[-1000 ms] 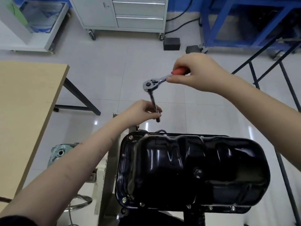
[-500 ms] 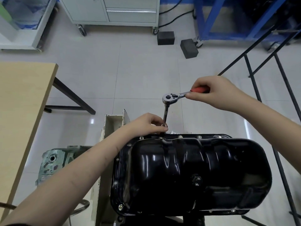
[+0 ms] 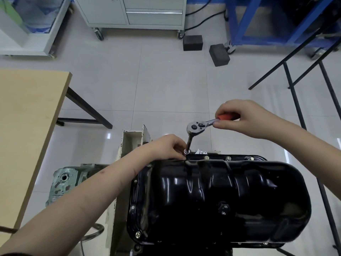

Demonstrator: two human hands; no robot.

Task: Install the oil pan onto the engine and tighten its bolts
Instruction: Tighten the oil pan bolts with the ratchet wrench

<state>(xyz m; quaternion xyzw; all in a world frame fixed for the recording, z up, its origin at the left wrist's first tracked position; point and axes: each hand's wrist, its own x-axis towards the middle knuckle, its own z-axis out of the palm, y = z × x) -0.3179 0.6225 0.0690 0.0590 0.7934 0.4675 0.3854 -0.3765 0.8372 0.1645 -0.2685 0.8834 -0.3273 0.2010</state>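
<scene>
Nearest, filling the lower right of the frame: black oil pan (image 3: 221,196), seated open side down on the engine, bolts (image 3: 228,158) visible along its far flange and at the near left corner. Just beyond, at the far left corner of the flange: left hand (image 3: 166,147), fingers curled round the foot of the extension bar (image 3: 189,143), apparently to steady the socket on a bolt head and keep it from slipping off; the bolt itself hidden under the socket. Above that, at centre right: right hand (image 3: 241,118) wrapped round the red handle of the ratchet (image 3: 198,125), thumb pressed near the chrome neck, held out at the handle end, probably for leverage on the swing. Judged step: tightening 1 flange bolt, others likely to follow.

To the left of the pan: cream metal stand (image 3: 129,139), and a greenish casting (image 3: 64,180) low beside it. Left edge: pale wooden table (image 3: 27,117) on dark legs. Underfoot: glossy grey floor tiles (image 3: 166,80). Farther up: 2 black blocks (image 3: 192,42) on the floor, grey wheeled drawer cabinet (image 3: 138,13) at top centre, blue steel frame (image 3: 258,21) at upper right, black tube frame (image 3: 295,93) down the right side
</scene>
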